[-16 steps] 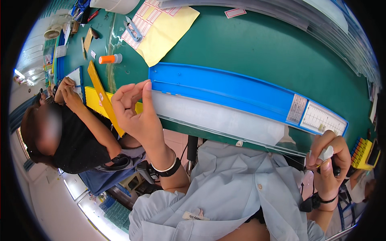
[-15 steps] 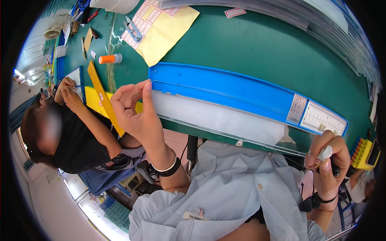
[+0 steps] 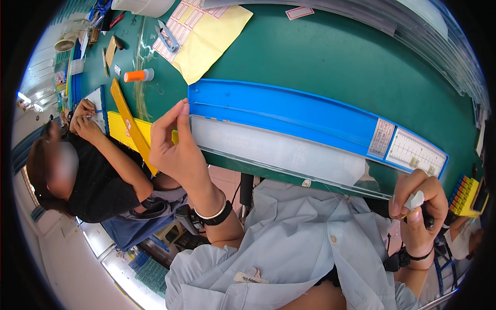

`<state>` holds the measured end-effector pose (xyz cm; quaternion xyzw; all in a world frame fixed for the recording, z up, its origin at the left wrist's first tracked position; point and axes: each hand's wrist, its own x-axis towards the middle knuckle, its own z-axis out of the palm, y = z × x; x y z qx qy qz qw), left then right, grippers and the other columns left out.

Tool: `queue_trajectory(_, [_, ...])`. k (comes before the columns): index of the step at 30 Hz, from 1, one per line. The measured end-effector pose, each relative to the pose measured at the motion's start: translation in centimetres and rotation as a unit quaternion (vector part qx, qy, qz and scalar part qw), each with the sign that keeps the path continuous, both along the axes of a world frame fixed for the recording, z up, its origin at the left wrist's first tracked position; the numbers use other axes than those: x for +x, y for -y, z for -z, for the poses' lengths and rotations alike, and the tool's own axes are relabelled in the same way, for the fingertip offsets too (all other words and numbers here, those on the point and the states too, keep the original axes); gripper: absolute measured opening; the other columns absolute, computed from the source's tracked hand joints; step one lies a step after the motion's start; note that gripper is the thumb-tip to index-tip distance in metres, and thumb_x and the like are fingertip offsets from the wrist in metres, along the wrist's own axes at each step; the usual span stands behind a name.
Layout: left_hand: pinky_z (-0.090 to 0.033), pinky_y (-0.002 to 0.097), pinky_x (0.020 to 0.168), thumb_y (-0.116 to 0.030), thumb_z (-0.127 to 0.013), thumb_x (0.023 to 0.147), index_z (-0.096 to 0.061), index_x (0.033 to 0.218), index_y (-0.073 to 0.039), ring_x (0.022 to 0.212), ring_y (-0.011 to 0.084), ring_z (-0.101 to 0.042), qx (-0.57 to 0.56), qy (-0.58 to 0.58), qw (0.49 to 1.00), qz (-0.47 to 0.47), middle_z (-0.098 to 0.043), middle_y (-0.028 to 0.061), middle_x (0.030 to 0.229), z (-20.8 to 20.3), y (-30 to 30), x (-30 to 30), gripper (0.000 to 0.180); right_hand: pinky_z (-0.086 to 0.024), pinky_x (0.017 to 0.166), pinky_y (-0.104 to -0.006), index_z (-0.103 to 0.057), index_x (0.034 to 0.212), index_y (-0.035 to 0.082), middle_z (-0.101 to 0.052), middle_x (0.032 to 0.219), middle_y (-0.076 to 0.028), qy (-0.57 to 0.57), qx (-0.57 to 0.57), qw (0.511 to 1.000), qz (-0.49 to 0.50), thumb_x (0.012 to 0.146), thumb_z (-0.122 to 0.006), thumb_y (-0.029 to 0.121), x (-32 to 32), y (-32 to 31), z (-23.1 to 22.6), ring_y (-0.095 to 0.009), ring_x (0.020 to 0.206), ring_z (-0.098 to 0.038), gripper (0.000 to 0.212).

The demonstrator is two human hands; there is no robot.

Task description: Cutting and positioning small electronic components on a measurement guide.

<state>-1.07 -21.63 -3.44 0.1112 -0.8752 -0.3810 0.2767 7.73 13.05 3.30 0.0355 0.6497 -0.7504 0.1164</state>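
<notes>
- long blue plastic tray is laid out flat
- left hand's fingertips are pressed together at tray's left end
- crumply white scrap is pinched in right hand, near tray's right end

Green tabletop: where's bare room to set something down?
Bare: green tabletop between the long blue plastic case and stacked clear sheets, right of the yellow paper sheet, nearer than the red-bordered white label. Crowded left: grey snips, orange-capped bottle, yellow bar, left hand.
</notes>
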Motion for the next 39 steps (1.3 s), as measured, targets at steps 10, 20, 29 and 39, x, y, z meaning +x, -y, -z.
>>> queue_trajectory(10, [-0.051,0.0237,0.079,0.006,-0.072,0.086,-0.071,0.095,0.005,0.081,0.0117,-0.066,-0.006,0.001,1.0,-0.002,-0.073,0.0098,0.091,-0.29,-0.5,-0.03,0.009,-0.043,0.059,-0.0267,-0.051,0.094,0.004,-0.06,0.084,-0.012,-0.006,-0.004,1.0,-0.009,0.099,-0.062,0.026,-0.01,0.11,0.24,-0.012,0.064,-0.054,0.025])
queue_trajectory(20, [-0.05,0.0225,0.075,0.006,-0.074,0.085,-0.071,0.095,0.004,0.077,0.0103,-0.064,-0.029,0.005,1.0,-0.005,-0.071,0.0073,0.089,-0.12,-0.38,0.14,0.011,-0.043,0.059,-0.0269,-0.051,0.093,0.004,-0.06,0.083,-0.012,-0.014,-0.002,1.0,-0.013,0.098,-0.062,0.025,0.07,0.08,0.58,-0.012,0.064,-0.055,0.024])
queue_trajectory(29, [-0.05,0.023,0.076,0.005,-0.075,0.083,-0.073,0.093,0.002,0.078,0.0103,-0.064,-0.031,-0.018,0.999,-0.014,-0.07,0.0061,0.089,-0.1,-0.58,0.06,0.01,-0.043,0.059,-0.0272,-0.051,0.094,0.004,-0.06,0.083,-0.012,-0.026,-0.004,1.0,-0.017,0.098,-0.061,0.023,-0.2,-0.01,0.61,-0.012,0.064,-0.054,0.022])
queue_trajectory(39, [-0.049,0.0231,0.075,0.005,-0.075,0.083,-0.073,0.092,0.003,0.077,0.0102,-0.063,-0.062,-0.005,0.998,-0.015,-0.07,0.0056,0.087,0.0,-0.33,0.07,0.009,-0.043,0.059,-0.027,-0.051,0.094,0.004,-0.06,0.084,-0.012,-0.027,0.0,0.999,-0.023,0.099,-0.061,0.022,-0.11,-0.16,0.63,-0.013,0.064,-0.054,0.021])
